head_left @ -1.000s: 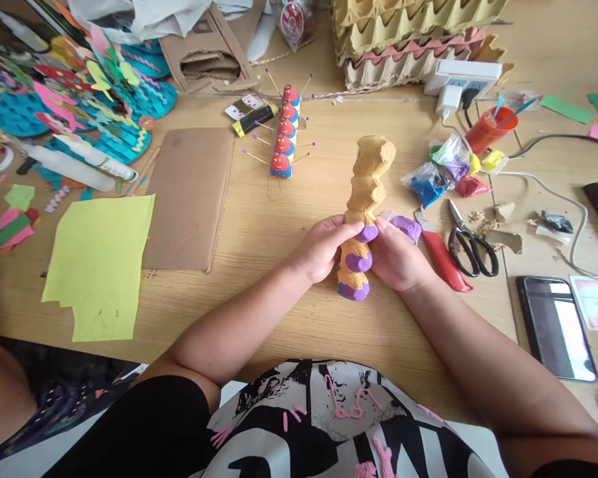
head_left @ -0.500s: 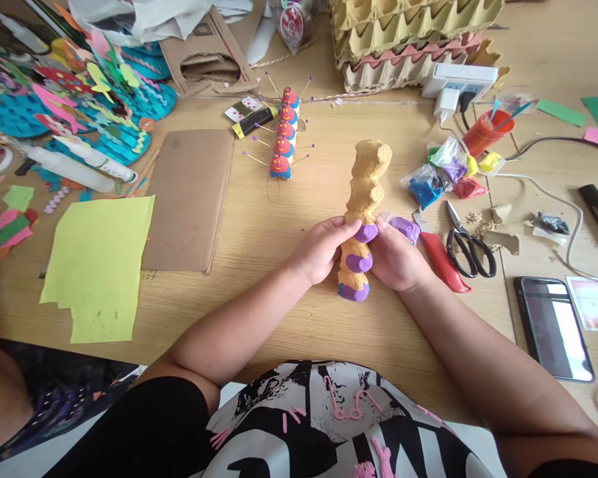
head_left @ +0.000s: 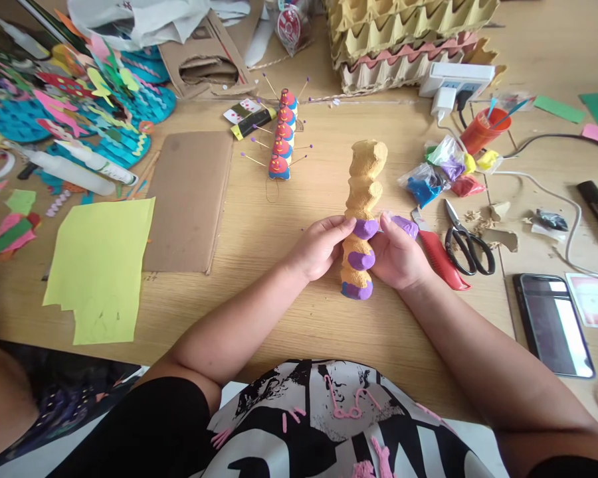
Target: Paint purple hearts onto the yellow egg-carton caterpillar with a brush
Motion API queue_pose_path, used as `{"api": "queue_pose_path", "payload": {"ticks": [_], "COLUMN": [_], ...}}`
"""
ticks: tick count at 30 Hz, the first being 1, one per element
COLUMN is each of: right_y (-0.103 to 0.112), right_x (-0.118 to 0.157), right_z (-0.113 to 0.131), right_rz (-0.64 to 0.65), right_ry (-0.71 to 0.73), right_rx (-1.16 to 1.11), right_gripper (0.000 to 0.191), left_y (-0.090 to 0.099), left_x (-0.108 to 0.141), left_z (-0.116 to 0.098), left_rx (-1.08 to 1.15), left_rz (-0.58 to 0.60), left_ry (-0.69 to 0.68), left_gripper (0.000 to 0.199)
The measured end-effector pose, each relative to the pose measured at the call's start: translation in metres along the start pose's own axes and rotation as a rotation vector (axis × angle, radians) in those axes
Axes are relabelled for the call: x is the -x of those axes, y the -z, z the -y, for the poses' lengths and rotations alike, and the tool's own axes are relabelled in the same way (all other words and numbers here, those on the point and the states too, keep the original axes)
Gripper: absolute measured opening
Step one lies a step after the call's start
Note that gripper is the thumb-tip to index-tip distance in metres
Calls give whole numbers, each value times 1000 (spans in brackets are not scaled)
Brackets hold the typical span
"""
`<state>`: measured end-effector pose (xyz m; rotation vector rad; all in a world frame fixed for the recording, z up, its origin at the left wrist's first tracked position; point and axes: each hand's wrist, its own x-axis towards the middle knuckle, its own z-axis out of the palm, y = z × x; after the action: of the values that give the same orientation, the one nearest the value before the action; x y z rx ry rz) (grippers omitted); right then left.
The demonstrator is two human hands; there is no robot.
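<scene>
A bumpy yellow-orange egg-carton strip (head_left: 366,169) stands out lengthwise between my hands, with purple clay (head_left: 361,260) on its three nearest bumps and some blue at the near end. My left hand (head_left: 323,249) grips its left edge, thumb at the third purple patch from the near end. On the right side my right hand (head_left: 398,255) holds the strip, its thumb raised a little off the clay and its fingers partly hidden behind. Just beyond my right hand lies a packet of purple clay (head_left: 404,226).
A finished-looking red and blue caterpillar (head_left: 284,136) with pins stands further back. Scissors (head_left: 466,242), a red cutter (head_left: 441,262), clay packets (head_left: 423,189) and a phone (head_left: 554,325) lie right. Cardboard (head_left: 189,199) and yellow paper (head_left: 102,265) lie left; egg trays (head_left: 413,33) behind.
My right thumb has lifted slightly off the purple clay. The near end of the strip has swung a little to the right, and my left thumb has drawn back slightly.
</scene>
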<state>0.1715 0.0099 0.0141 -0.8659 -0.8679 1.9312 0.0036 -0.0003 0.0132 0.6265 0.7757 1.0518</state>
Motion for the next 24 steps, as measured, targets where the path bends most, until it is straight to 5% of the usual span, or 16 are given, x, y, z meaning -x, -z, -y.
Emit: {"api": "queue_pose_path", "payload": {"ticks": [11, 24], "right_y": [9, 3], "right_x": [0, 4], "right_z": [-2, 1], "right_rz": [-61, -32], "right_ry": [-124, 37], "right_rx": [24, -24], "right_gripper": [50, 46], "left_y": [0, 0], "left_x": [-4, 1], "left_z": [5, 0], "left_rx": [43, 48], "left_rz": [11, -41], "left_ry": [7, -30], "left_gripper": [53, 44]}}
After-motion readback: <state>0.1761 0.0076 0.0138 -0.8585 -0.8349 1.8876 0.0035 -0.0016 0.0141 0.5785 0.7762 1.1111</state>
